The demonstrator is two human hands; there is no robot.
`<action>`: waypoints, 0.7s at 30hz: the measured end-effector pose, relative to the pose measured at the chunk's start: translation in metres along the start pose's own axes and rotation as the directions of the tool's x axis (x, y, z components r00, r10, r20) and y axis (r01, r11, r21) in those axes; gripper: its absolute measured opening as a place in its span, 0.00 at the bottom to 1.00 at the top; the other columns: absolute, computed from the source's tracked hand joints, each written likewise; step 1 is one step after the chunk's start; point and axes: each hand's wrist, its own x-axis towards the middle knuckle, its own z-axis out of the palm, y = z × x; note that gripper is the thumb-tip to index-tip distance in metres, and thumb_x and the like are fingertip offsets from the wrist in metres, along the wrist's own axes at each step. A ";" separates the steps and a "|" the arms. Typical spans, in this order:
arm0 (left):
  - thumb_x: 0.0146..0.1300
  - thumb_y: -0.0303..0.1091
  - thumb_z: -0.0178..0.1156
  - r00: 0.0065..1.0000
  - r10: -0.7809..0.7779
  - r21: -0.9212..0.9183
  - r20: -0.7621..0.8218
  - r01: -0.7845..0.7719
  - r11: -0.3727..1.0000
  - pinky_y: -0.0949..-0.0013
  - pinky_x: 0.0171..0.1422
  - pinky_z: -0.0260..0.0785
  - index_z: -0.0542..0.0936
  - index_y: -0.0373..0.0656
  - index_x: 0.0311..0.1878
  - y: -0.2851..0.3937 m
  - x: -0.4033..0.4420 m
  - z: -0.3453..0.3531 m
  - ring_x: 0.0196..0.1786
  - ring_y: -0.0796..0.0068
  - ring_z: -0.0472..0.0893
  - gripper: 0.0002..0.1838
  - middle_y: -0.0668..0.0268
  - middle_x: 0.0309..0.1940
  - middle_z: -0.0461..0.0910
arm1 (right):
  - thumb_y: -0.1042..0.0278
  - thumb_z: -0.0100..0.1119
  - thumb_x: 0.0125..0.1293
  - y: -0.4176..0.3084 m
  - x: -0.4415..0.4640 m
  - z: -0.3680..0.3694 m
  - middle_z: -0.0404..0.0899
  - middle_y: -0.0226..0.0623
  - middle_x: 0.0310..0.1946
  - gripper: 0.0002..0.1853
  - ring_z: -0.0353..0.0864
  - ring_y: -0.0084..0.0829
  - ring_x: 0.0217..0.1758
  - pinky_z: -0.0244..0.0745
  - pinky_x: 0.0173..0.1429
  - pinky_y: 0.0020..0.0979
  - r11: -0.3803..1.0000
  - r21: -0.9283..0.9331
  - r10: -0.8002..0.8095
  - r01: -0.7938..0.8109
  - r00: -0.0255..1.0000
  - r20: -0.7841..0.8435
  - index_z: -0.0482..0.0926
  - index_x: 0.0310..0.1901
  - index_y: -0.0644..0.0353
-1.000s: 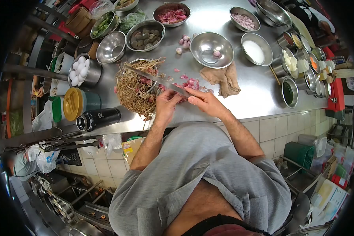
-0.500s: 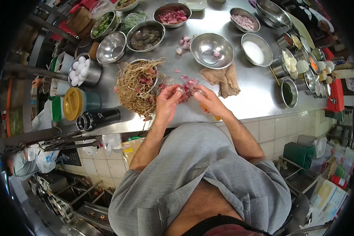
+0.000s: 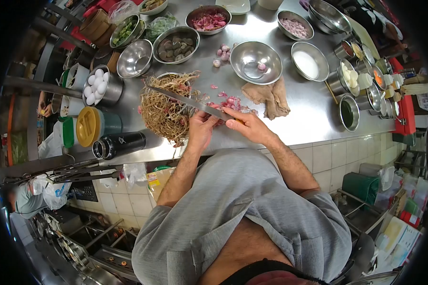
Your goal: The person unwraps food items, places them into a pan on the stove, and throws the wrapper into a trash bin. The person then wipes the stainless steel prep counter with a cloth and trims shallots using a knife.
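My right hand grips the handle of a knife. Its long blade points left across the front of my left hand, over a bunch of dried, stringy shallots. The fingers of my left hand are pinched together at the blade, on a small peeled shallot that is mostly hidden now. Red shallot skins lie on the steel table just beyond my hands. A steel bowl with one shallot inside stands farther off, with a brown cloth at its near edge.
Several loose shallots lie left of that bowl. A bowl of white liquid stands to its right. At the left are a pot of eggs, a yellow-lidded tub and a black bottle. Condiment containers crowd the right side.
The knife, earlier held low in my right hand with its blade out of clear sight, is now raised across my left hand. My right hand has turned inward and moved slightly left.
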 end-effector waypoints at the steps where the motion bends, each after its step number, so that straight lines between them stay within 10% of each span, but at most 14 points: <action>1: 0.60 0.23 0.56 1.000 0.015 0.005 0.013 -0.015 1.000 0.70 0.44 0.72 0.74 0.33 0.48 -0.001 0.001 0.000 0.41 0.73 0.77 0.13 0.61 0.41 0.78 | 0.44 0.49 0.63 -0.004 -0.001 -0.002 0.75 0.36 0.24 0.30 0.75 0.29 0.30 0.69 0.39 0.30 0.999 0.031 0.026 -0.026 1.000 0.018 0.63 0.63 0.50; 8: 0.61 0.25 0.55 0.995 -0.021 -0.011 0.099 0.023 1.000 0.70 0.46 0.71 0.72 0.33 0.52 0.007 0.000 0.006 0.39 0.73 0.77 0.15 0.60 0.40 0.78 | 0.45 0.44 0.66 -0.002 0.001 -0.012 0.62 0.26 0.12 0.28 0.60 0.16 0.12 0.56 0.16 0.20 0.768 0.573 0.260 -0.286 0.957 0.129 0.69 0.58 0.60; 16: 0.61 0.26 0.56 0.997 0.008 -0.074 0.079 -0.002 0.997 0.68 0.47 0.71 0.71 0.36 0.50 0.000 0.001 -0.001 0.43 0.73 0.76 0.13 0.63 0.41 0.76 | 0.43 0.45 0.65 0.005 0.001 -0.014 0.63 0.24 0.14 0.31 0.61 0.16 0.13 0.56 0.15 0.21 0.862 0.361 0.362 -0.354 0.931 0.047 0.64 0.61 0.59; 21: 0.61 0.24 0.56 0.997 -0.014 -0.152 0.070 0.025 0.988 0.67 0.49 0.71 0.71 0.36 0.50 -0.005 0.001 0.001 0.45 0.73 0.76 0.14 0.63 0.42 0.76 | 0.47 0.52 0.63 -0.012 -0.007 -0.004 0.65 0.27 0.16 0.33 0.65 0.20 0.18 0.61 0.23 0.25 0.944 0.300 0.129 -0.138 0.990 0.050 0.60 0.64 0.57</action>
